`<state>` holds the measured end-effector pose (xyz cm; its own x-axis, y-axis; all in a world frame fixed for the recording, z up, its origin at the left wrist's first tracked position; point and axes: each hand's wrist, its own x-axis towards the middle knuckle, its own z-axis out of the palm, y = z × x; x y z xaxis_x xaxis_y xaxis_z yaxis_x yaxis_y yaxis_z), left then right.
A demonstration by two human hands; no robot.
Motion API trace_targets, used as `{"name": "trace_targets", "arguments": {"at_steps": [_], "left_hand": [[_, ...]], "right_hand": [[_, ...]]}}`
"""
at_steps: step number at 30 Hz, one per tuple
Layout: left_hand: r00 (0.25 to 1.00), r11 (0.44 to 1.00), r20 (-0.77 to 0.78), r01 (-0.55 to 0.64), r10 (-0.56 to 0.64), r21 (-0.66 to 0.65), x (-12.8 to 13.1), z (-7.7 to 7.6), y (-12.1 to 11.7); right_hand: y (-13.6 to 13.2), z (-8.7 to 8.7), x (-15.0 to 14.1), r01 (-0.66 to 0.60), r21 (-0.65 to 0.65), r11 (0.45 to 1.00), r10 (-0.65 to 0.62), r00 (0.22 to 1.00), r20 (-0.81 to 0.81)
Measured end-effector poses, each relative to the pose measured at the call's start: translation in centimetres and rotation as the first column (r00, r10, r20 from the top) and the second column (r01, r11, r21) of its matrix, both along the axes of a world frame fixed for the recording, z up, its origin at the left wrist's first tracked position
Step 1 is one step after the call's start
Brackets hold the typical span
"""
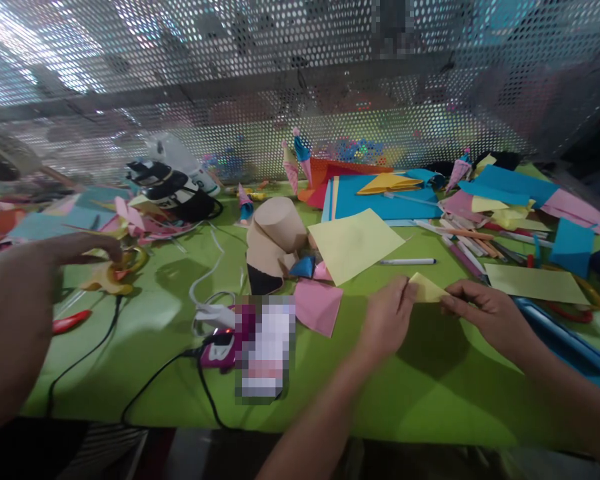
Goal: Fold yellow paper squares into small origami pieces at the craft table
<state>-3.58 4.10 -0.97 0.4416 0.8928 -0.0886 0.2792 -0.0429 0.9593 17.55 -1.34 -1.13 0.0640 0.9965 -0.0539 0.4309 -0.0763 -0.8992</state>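
Between my hands, above the green table (370,373), is a small folded piece of yellow paper (427,289). My left hand (387,313) pinches its left end, and my right hand (480,307) pinches its right corner. Behind my left hand lie a large pale yellow sheet (357,241) and a capped white pen (408,262). A pink paper square (318,307) is farther left. Near my right hand rest another yellow strip (536,283) and a blue tray-like case (570,337).
Another person's hand (80,250) reaches in at the left by yellow-handled scissors (113,273). A phone (267,350), a purple power bank (225,350) and cables lie left of centre. Tan rolls (275,233), stacked coloured paper (380,197) and a perforated metal panel (260,93) stand behind.
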Motion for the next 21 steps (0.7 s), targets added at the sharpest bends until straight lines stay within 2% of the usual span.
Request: {"name": "trace_targets", "arguments": {"at_steps": [3, 6, 11, 17, 21], "left_hand": [[0.998, 0.998, 0.056, 0.039, -0.036, -0.044, -0.3, 0.2, 0.1], [0.997, 0.995, 0.045, 0.063, -0.059, -0.072, -0.7, 0.7, 0.4], [1.0, 0.998, -0.004, 0.015, -0.016, -0.067, -1.2, 1.0, 0.7], [0.976, 0.981, 0.215, 0.002, 0.042, -0.196, -1.0, 0.6, 0.9], [0.963, 0.96, 0.268, 0.041, 0.035, -0.275, -1.1, 0.7, 1.0]], "right_hand": [[0.1, -0.5, 0.4, 0.013, -0.01, 1.0, -0.013, 0.998, -0.058], [0.3, -0.4, 0.7, 0.083, 0.015, 0.996, -0.082, 0.993, -0.087], [0.4, 0.2, 0.9, 0.168, 0.061, 0.984, -0.159, 0.979, -0.13], [0.4, 0.0, 0.8, 0.172, 0.032, 0.985, -0.162, 0.965, -0.208], [0.5, -0.3, 1.4, 0.204, 0.026, 0.979, -0.189, 0.944, -0.271]]}}
